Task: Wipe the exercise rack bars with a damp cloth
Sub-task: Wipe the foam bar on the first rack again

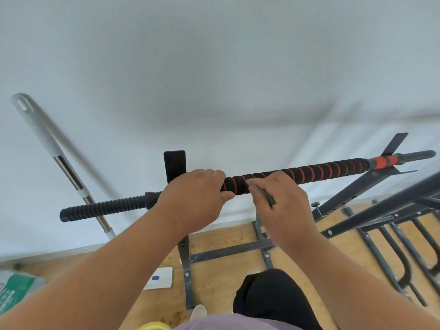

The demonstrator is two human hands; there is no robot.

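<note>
Bare forearms, black trousers (273, 298), lilac top (228, 323)

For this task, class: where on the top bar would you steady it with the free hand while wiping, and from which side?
Grip the top bar on its black-and-orange foam, just beside the cloth, coming over from above. The foam is round and padded, so fingers curl over it, as the left hand shows. The right hand pinches the cloth against the same section.

left hand (192, 198) — fingers curled, gripping | right hand (279, 201) — fingers pinching, arms outstretched
</note>
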